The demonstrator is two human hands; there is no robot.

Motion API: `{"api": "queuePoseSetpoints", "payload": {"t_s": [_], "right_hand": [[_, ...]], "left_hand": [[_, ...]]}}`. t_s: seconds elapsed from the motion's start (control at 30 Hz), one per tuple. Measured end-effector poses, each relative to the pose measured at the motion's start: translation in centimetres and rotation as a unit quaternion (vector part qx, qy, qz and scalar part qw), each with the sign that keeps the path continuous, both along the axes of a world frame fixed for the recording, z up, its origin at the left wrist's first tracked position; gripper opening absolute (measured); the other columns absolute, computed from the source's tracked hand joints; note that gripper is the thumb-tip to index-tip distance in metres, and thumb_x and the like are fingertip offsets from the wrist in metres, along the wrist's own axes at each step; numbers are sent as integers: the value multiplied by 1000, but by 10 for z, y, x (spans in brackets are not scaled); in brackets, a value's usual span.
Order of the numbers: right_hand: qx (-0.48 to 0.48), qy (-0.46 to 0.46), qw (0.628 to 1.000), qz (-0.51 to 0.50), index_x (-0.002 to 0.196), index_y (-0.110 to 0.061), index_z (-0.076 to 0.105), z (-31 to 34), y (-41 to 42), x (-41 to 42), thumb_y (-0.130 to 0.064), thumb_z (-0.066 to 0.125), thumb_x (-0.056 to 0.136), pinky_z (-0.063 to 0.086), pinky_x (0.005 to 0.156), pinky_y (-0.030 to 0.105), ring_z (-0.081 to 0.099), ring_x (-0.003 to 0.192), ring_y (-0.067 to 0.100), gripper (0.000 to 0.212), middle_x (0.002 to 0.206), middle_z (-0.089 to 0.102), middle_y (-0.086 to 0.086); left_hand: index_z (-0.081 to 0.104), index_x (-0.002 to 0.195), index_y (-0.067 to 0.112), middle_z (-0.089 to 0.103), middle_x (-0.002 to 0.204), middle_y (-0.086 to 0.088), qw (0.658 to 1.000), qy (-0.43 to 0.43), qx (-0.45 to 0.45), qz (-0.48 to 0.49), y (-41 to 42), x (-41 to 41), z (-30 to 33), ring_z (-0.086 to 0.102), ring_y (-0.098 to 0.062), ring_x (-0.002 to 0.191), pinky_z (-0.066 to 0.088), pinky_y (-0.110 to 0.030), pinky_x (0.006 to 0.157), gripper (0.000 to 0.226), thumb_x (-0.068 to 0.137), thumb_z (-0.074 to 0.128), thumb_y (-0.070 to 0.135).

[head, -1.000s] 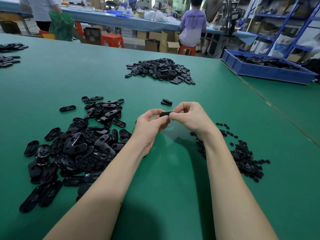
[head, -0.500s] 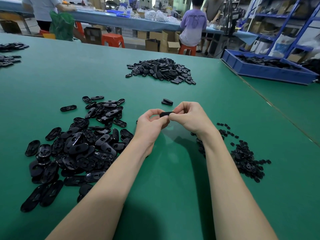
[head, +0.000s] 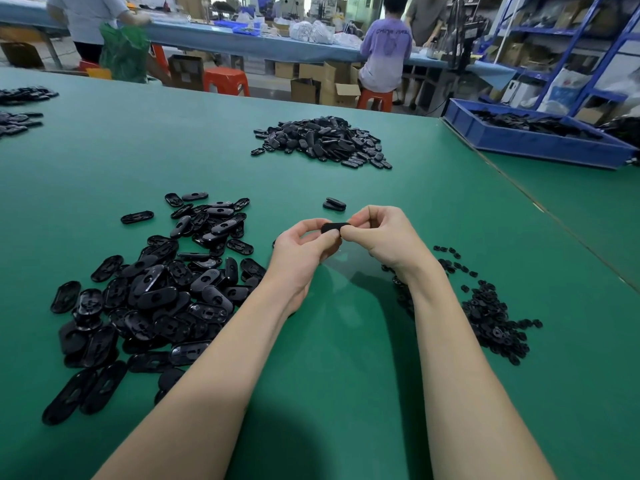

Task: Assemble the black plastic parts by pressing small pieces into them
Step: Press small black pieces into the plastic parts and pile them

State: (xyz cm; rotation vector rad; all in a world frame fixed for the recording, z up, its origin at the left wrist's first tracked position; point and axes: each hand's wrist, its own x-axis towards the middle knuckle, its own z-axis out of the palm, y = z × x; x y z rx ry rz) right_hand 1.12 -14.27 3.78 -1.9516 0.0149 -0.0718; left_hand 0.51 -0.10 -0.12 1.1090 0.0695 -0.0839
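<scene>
- A black plastic part [head: 334,226] is held above the green bench [head: 346,341], between the two hands, ahead of the person.
- Only a short stretch of the part is seen: a dark, matt, rounded bar, its ends hidden by fingers.
- The left hand [head: 304,249] is closed on the part's left end, thumb on top, fingers curled beneath; its grip is narrow and holding the part.
- The right hand [head: 384,237] is pinched on the part's right end, with knuckles raised and fingers curled; its grip is likewise narrow and on the part.
- Whether a small piece is between the fingers cannot be told.
- A loose heap of oval shells [head: 156,292] is spread on the bench to the left of the left forearm; the shells are glossy black plastic, flat and elongated, with rounded ends, many with a hole or slot in the middle.
- A scatter of small pieces [head: 491,313] lies to the right of the right forearm; these are black, tiny and roughly ring-like, though detail is too fine to be made out.
- Two stacked ovals [head: 334,204] are placed just beyond the hands.
- A further pile of parts [head: 322,140] is seen farther back on the bench.
- A blue tray [head: 519,140] with black parts is set on the adjoining surface at the far right.
- The bench covering is smooth and matt.
</scene>
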Motion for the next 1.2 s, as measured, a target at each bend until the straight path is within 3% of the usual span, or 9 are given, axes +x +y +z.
{"api": "queuePoseSetpoints", "payload": {"t_s": [0.33,0.53,0.73,0.93,1.2], "right_hand": [[-24,-15,1000,6,71,-18,57,0,3,-1,-10,78,80,31,42,12,36,39,0,25,54,47,-11],[-27,-21,999,7,73,-18,56,-2,2,-1,-9,77,82,31,42,11,36,38,0,24,54,47,-12],[-36,-15,999,-2,74,-19,59,-3,2,0,-13,77,81,33,43,12,39,40,0,21,52,49,-15],[184,75,980,29,82,-15,67,-6,-9,-3,-7,76,88,41,48,15,49,48,5,14,66,60,-4],[225,101,969,24,92,-15,72,-7,-14,-1,-11,78,88,45,49,15,53,50,5,9,81,71,-2]], "left_hand": [[61,95,9,72,92,-12,999,2,36,6,1,-1,2,66,-22,86,54,-29,93,16,90,66,-5],[62,93,11,72,85,-7,998,8,57,20,-2,0,2,66,-17,78,54,-24,84,16,89,68,-4],[63,96,10,73,82,-4,998,7,64,23,-1,1,0,66,-16,78,53,-29,91,15,89,69,-2],[67,102,6,76,82,-5,999,-17,-25,-10,2,-3,2,71,-16,78,57,-21,82,15,95,60,-5],[67,109,2,77,90,-8,997,-28,-73,-22,4,-6,7,74,-16,86,57,-21,86,20,95,57,-8]]}}
